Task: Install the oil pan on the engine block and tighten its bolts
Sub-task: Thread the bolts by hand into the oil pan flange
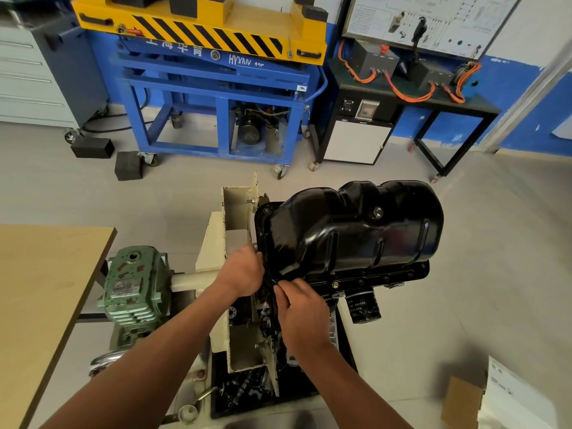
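Two hands at oil pan [356, 230] corner — left hand [244, 270] grips rim, right hand [301, 308] grip unclear; green gearbox [133, 292] beside.

bright even light, glare on black pan [356, 230], warped edges

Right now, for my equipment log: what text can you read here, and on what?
"上海华育": on the blue lift cart, upper beam.
"HY", then unclear letters and digits: same beam.
Too small or blurred to read: wall board, green gearbox plate, oil filter print, white sheet.
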